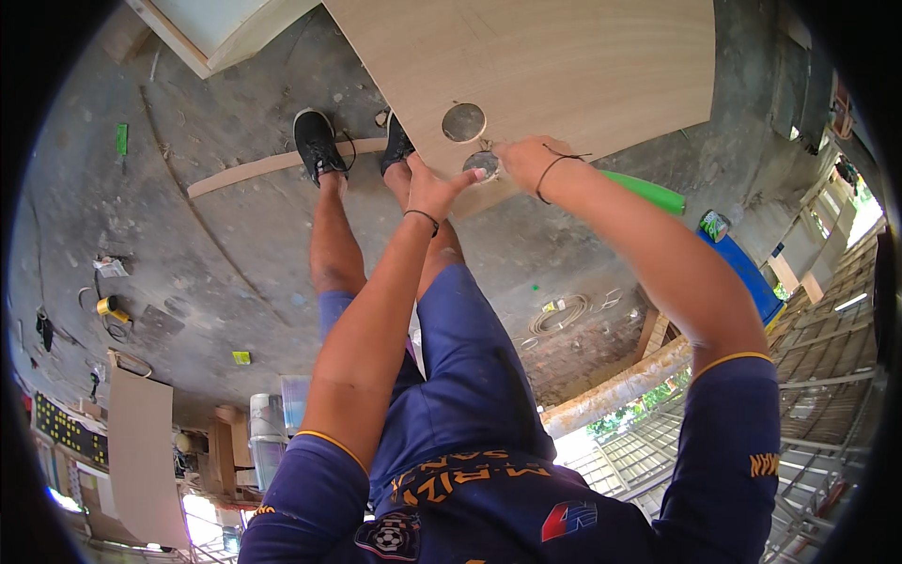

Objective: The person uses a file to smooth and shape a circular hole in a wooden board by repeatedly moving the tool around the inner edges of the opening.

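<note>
A pale plywood panel with two round cut-outs close together stretches ahead of me. My left hand is closed on the panel's near left edge, its thumb laid over the rim of the nearer hole. Beyond that one is the farther hole, with grey floor showing through. My right hand is curled up at the right side of the nearer hole. Its fingertips come together by the narrow strip between the holes, and whatever they hold is too small to make out.
On the grey floor, a curved wood strip passes by my black shoes. A green piece and a blue object lie right of the panel. Coiled wire is nearer. A yellow tool and a leaning board are left.
</note>
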Demonstrator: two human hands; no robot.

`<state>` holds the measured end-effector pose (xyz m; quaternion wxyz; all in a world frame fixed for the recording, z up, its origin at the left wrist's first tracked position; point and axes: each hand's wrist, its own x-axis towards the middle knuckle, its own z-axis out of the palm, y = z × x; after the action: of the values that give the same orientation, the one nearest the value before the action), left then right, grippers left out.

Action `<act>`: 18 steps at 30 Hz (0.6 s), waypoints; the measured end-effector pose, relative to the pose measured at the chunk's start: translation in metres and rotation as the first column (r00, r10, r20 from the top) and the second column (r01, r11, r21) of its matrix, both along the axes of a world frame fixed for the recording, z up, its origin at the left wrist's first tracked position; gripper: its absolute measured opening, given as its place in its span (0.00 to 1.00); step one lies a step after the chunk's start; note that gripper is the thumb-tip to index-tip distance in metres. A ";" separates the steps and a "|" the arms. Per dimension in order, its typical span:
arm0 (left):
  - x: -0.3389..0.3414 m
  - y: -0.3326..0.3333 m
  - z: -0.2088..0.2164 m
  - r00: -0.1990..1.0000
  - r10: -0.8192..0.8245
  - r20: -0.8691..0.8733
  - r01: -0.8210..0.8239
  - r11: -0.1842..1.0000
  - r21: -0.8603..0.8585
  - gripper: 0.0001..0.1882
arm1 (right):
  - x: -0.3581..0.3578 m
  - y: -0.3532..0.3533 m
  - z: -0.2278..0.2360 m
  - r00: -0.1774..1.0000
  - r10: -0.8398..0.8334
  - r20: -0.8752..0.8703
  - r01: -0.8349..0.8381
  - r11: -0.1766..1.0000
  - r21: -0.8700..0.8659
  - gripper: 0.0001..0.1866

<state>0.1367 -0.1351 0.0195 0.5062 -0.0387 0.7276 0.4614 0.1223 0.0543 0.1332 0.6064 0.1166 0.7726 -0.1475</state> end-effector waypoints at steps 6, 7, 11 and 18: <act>0.004 0.001 0.003 0.998 0.039 -0.054 -0.040 0.999 -0.021 0.42 | 0.007 -0.024 0.013 0.998 0.063 0.016 -0.064 0.996 0.067 0.16; 0.005 0.001 0.006 0.998 0.030 -0.058 -0.033 0.998 -0.053 0.43 | 0.008 -0.025 0.021 0.998 0.061 0.017 -0.062 0.996 0.061 0.15; 0.003 0.002 0.010 0.994 0.105 0.026 -0.104 0.994 -0.023 0.50 | 0.010 -0.010 0.043 0.995 0.096 -0.022 -0.092 0.989 0.115 0.11; 0.000 0.002 0.011 1.000 -0.009 -0.026 0.006 0.994 -0.111 0.50 | 0.025 0.015 0.039 0.990 0.127 -0.056 -0.120 0.986 0.115 0.11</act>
<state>0.1365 -0.1329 0.0304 0.4952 -0.0581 0.7588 0.4190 0.1470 0.0690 0.1724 0.5820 0.0975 0.8043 -0.0698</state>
